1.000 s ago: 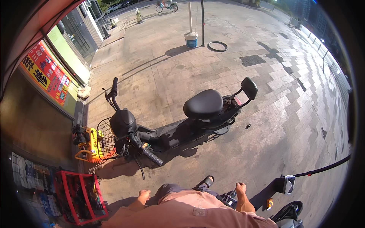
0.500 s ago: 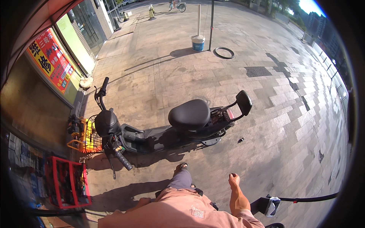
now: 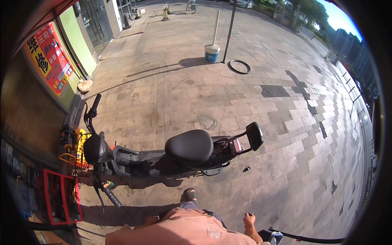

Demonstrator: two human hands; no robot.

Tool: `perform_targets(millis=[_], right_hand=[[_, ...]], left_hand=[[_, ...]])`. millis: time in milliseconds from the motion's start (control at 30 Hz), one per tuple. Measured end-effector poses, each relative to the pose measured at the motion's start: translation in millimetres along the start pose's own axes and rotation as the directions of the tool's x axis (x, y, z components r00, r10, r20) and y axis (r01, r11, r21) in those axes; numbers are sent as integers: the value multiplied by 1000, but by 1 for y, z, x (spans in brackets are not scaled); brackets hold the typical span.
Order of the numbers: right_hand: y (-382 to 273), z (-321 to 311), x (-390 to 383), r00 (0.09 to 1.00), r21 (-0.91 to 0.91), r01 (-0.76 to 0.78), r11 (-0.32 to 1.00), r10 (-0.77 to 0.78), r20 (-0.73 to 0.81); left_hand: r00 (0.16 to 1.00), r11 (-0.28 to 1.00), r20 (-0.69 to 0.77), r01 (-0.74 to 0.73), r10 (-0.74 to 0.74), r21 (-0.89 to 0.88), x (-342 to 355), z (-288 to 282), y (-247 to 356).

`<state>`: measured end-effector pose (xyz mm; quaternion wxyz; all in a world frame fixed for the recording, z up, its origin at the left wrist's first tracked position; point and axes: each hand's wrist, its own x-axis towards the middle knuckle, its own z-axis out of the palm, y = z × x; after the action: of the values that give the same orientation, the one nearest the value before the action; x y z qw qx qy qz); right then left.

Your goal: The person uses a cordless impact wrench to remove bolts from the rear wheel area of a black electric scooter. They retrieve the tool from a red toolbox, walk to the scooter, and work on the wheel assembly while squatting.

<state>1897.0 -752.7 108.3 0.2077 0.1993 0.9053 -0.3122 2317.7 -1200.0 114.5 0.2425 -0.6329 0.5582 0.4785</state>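
Tan paving spreads beyond and right of the black step-through scooter, red rack bounding left; scooter sideways ahead, smooth seat, wire basket. Right hand loosely fisted, nothing visibly held; left hand mostly hidden, can't tell.

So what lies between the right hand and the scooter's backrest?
In the head view, a small dark object on the paving lies between the right hand and backrest.
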Motion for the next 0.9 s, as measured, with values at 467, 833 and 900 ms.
perform_targets(millis=[467,833,900], right_hand=[[-112,6,91,896,-18,416,909,-407,175],[-158,-71,189,855,-107,485,868,-445,265],[-145,-77,203,880,-113,431,895,-390,270]], left_hand=[[972,555,-230,-219,50,-803,-35,13,171],[894,933,-402,47,-198,-357,-70,171,119],[907,825,-387,-87,-166,-558,-67,195,108]])
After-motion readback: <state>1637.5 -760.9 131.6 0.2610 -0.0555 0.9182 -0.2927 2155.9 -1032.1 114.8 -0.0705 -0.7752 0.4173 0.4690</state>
